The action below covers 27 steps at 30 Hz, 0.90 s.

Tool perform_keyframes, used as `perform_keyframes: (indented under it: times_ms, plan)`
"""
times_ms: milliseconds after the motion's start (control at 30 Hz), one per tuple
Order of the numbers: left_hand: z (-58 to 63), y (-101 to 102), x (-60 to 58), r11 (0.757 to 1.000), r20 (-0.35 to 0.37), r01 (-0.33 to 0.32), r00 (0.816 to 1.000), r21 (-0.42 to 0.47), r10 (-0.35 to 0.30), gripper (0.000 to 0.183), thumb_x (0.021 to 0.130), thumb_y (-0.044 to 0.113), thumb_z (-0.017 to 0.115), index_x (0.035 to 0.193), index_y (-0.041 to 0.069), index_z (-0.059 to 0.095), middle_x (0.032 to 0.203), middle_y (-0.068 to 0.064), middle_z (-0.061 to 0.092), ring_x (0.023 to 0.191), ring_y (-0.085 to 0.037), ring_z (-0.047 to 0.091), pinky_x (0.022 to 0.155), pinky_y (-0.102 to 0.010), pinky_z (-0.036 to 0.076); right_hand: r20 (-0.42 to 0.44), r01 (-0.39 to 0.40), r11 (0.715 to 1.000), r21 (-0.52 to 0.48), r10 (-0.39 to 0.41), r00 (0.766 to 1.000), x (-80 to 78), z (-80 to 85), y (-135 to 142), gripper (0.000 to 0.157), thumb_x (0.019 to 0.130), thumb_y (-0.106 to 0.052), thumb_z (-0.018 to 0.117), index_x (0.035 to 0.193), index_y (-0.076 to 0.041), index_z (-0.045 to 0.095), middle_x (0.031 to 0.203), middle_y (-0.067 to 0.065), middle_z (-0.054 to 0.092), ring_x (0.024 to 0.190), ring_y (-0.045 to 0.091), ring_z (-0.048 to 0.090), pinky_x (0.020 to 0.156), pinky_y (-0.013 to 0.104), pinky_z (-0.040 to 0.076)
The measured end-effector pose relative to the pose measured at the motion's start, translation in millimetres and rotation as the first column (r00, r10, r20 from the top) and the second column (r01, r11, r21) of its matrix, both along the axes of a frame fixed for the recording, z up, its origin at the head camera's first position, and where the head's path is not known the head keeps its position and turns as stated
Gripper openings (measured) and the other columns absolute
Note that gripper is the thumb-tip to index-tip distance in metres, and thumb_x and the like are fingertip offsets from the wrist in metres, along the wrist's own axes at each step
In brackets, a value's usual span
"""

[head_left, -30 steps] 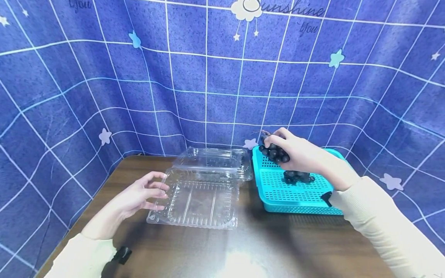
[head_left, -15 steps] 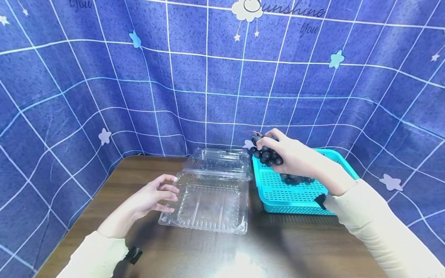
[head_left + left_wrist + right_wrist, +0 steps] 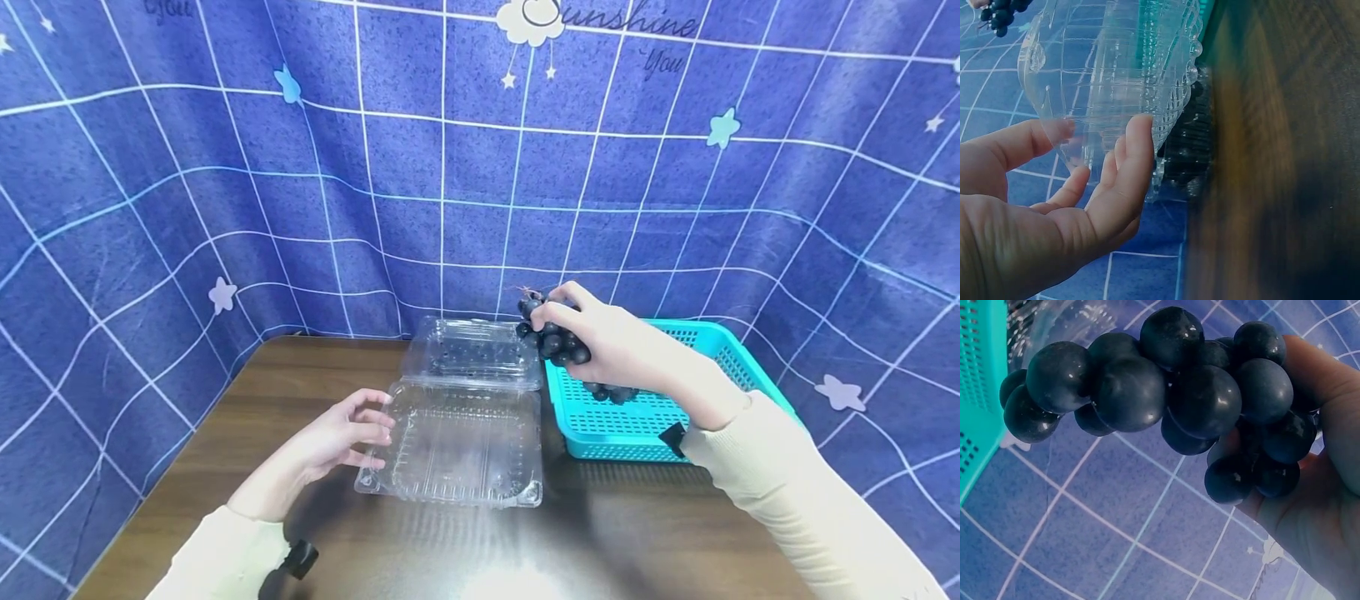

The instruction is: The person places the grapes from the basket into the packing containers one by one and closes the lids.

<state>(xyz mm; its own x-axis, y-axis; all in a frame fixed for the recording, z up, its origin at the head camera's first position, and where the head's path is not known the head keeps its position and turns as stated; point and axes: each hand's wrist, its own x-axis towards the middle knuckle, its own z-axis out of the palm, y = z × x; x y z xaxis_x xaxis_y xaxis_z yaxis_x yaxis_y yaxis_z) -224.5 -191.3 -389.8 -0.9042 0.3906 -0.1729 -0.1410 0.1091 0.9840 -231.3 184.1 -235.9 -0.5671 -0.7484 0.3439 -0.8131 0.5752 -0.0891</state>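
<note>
My right hand (image 3: 611,333) grips a bunch of dark grapes (image 3: 553,337) above the left rim of the turquoise basket (image 3: 622,450). The bunch fills much of the right wrist view, thumb and fingers around one end of it. More dark grapes (image 3: 611,393) lie in the basket, partly hidden beneath that hand. On the left, my left hand (image 3: 341,437) holds the side rim of an unlidded clear plastic clamshell container (image 3: 465,450), thumb and fingers about its edge in the left wrist view. Nothing shows inside its base; its lid (image 3: 472,354) lies folded back toward the curtain.
A blue gridded curtain (image 3: 480,167) hangs behind and at both sides of the brown wooden table (image 3: 420,550). The basket stands just right of the clamshell, nearly touching its edge. A dark band (image 3: 302,558) shows at the left sleeve.
The left hand and the clamshell's base have shifted right, toward the basket. The right hand has carried the grape bunch left, from over the basket to near the clamshell's lid.
</note>
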Motion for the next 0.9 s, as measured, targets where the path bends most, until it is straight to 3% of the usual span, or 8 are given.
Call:
perform_keyframes:
  times_ms: [433, 633, 900]
  plan:
    - [-18.4, 10, -4.8, 1.000, 0.020, -0.015, 1.000, 0.004, 0.015, 0.058, 0.088, 0.003, 0.057, 0.136, -0.001, 0.025, 0.116, -0.023, 0.047, 0.094, -0.025, 0.056, 0.080, -0.051, 0.055, 0.008, -0.063, 0.998, -0.026, 0.063, 0.998, 0.8, -13.2, -22, 0.054, 0.070, 0.000, 0.071, 0.117, -0.020, 0.052, 0.125, 0.007, 0.042, 0.082, 0.016, 0.060, 0.064, 0.025, 0.051]
    - [-26.2, 15, -5.6, 0.999, 0.031, -0.044, 0.999, -0.007, 0.044, 0.057, 0.087, 0.002, 0.056, 0.135, -0.001, 0.026, 0.117, -0.026, 0.046, 0.093, -0.026, 0.056, 0.079, -0.051, 0.055, -0.022, -0.118, 0.992, -0.042, 0.118, 0.993, 0.9, -22.3, -33, 0.056, 0.067, -0.002, 0.073, 0.115, -0.021, 0.052, 0.124, 0.007, 0.043, 0.088, 0.018, 0.060, 0.073, 0.029, 0.053]
    - [-33.6, 22, -5.7, 0.998, 0.041, -0.056, 0.998, 0.010, 0.056, 0.056, 0.087, 0.001, 0.055, 0.134, -0.002, 0.026, 0.113, -0.023, 0.049, 0.092, -0.026, 0.056, 0.079, -0.052, 0.055, -0.080, -0.175, 0.983, -0.049, 0.170, 0.982, 1.9, -37.6, -45, 0.056, 0.067, -0.004, 0.076, 0.115, -0.021, 0.051, 0.123, 0.007, 0.044, 0.086, 0.018, 0.058, 0.070, 0.027, 0.053]
